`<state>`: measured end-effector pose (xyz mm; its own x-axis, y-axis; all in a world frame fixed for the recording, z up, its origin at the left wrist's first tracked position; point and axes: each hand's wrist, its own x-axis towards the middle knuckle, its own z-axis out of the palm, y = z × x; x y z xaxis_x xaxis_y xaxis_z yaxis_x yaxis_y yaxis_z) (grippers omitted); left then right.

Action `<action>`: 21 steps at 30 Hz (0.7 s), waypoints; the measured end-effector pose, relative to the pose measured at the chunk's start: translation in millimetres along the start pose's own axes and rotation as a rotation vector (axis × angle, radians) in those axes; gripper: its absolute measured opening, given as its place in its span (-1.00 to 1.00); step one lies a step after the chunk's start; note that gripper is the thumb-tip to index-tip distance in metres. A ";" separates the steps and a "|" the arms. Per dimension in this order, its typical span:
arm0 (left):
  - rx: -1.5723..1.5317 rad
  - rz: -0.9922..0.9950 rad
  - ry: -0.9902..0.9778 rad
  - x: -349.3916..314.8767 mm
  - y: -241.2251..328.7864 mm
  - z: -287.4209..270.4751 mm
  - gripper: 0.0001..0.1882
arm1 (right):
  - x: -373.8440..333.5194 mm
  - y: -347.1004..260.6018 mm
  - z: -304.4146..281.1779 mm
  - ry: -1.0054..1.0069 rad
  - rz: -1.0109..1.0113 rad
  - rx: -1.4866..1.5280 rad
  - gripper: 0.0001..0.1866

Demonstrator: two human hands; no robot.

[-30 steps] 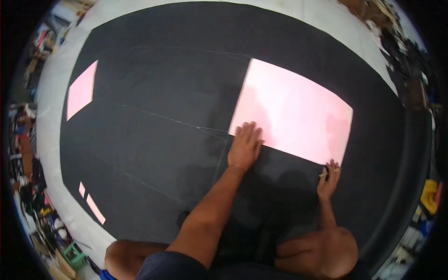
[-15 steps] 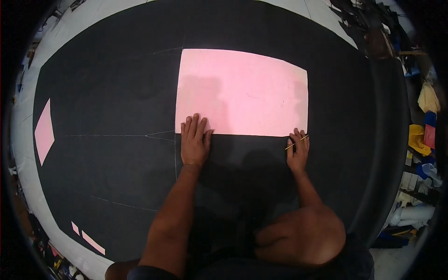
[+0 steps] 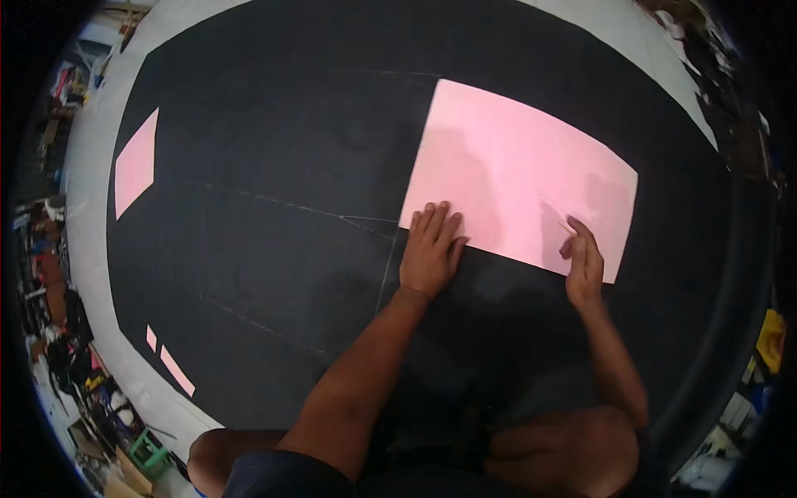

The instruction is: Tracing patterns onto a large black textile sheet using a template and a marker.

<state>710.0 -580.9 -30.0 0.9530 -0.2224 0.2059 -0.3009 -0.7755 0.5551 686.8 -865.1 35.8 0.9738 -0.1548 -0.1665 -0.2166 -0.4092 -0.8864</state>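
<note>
The large sheet (image 3: pixel 531 166) is showing plain pale pink, looking duskier in its shaded patches. The four-sided piece (image 3: pixel 137 166) is displaying a similar pink, and the small slip (image 3: pixel 151 338) and the long strip (image 3: pixel 178 371) are sharing it. The broad material (image 3: pixel 266 124) is appearing black, with thin whitish lines (image 3: pixel 274 202) crossing it sparsely. The thin stick (image 3: pixel 567 227) is looking pale. The floor (image 3: pixel 87 207) is showing off-white, the sleeve (image 3: pixel 290 477) dark navy, the plastic thing (image 3: pixel 148 452) green, the cloth (image 3: pixel 770 336) yellow.

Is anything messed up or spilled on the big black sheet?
Nothing stands out. The large pink sheet lies flat under the left hand, and no spill or tear shows on the black sheet.
</note>
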 end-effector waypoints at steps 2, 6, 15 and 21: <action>-0.022 0.000 -0.018 1.9 4.1 -2.5 -0.54 | 40.5 -34.9 22.8 -0.150 -0.179 -0.114 -0.70; -0.037 0.010 0.007 3.5 4.4 -4.8 -0.56 | 89.6 -92.3 97.2 -0.486 -0.408 -0.105 -0.72; -0.060 -0.058 -0.059 -6.0 2.6 -1.5 -0.56 | 101.9 -97.8 179.3 -0.842 -0.408 -0.159 -0.78; -0.054 -0.037 -0.018 -6.4 2.5 -3.4 -0.53 | 105.1 -88.0 186.1 -0.833 -0.505 -0.187 -0.83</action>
<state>703.1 -579.4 -27.2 0.9637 -0.2051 0.1708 -0.2669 -0.7506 0.6044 821.0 -678.1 16.0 0.6769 0.7289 -0.1021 0.2997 -0.3997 -0.8663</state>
